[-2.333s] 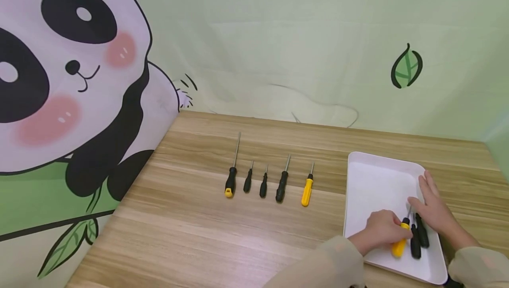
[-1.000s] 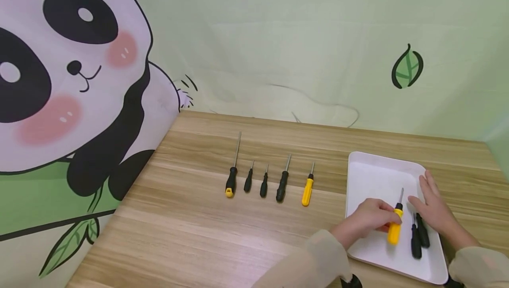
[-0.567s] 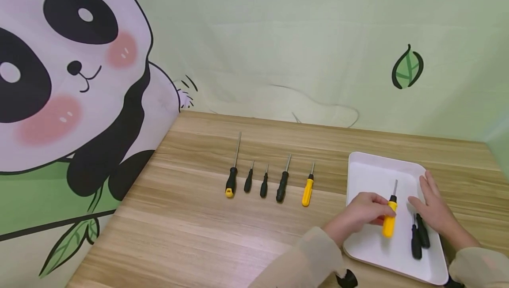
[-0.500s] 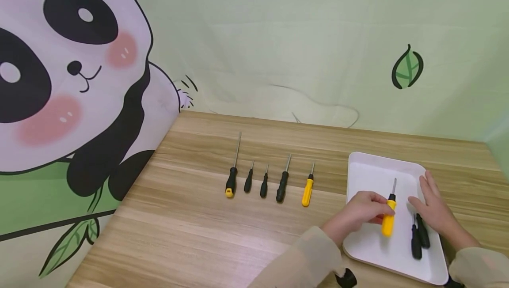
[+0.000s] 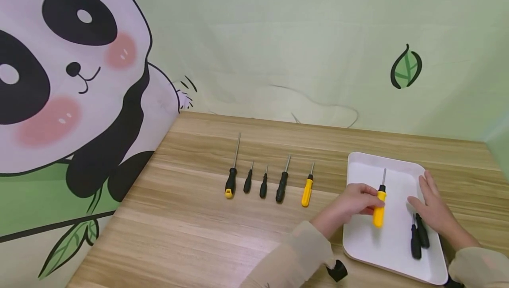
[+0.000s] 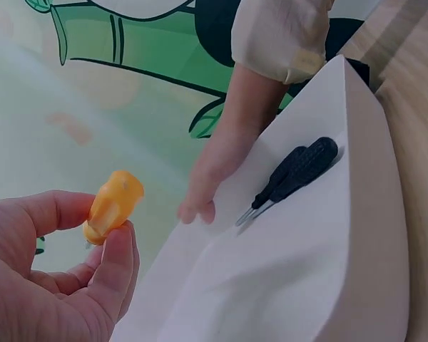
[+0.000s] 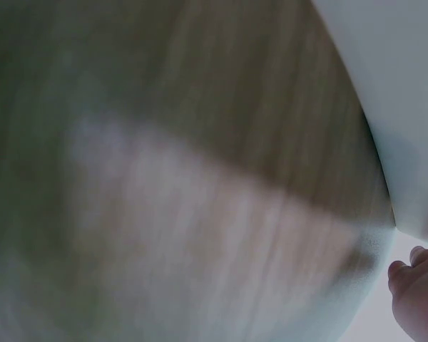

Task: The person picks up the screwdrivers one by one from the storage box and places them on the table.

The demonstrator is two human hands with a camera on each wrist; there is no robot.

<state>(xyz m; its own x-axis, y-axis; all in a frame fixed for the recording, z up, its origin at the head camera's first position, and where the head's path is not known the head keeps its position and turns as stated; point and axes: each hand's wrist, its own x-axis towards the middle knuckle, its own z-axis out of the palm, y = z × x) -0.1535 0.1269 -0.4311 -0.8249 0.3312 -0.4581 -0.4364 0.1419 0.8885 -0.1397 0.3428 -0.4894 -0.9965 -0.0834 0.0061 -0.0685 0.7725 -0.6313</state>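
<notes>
My left hand (image 5: 358, 199) pinches the yellow handle of a screwdriver (image 5: 379, 213) between thumb and fingers. It hangs above the white tray (image 5: 367, 171), its shaft pointing toward the back wall. The left wrist view shows this screwdriver (image 6: 115, 203) nearly end-on, butt toward the camera. My right hand (image 5: 435, 206) rests on the tray's right rim with its fingers extended and the thumb over the inside. Beside it two black screwdrivers (image 5: 415, 244) lie close together in the tray. Only fingertips of the right hand (image 7: 419, 292) show in the right wrist view.
Several screwdrivers stand in a row on the wooden table (image 5: 191, 226) left of the tray: a long black one (image 5: 231, 180), short black ones (image 5: 263, 187), a larger black one (image 5: 282, 186) and a yellow one (image 5: 306, 191). A panda-print backdrop (image 5: 278, 49) rises behind.
My left hand has picked the yellow screwdriver up from beside the black ones and carried it leftward and toward the back over the tray. The right hand has stayed put.
</notes>
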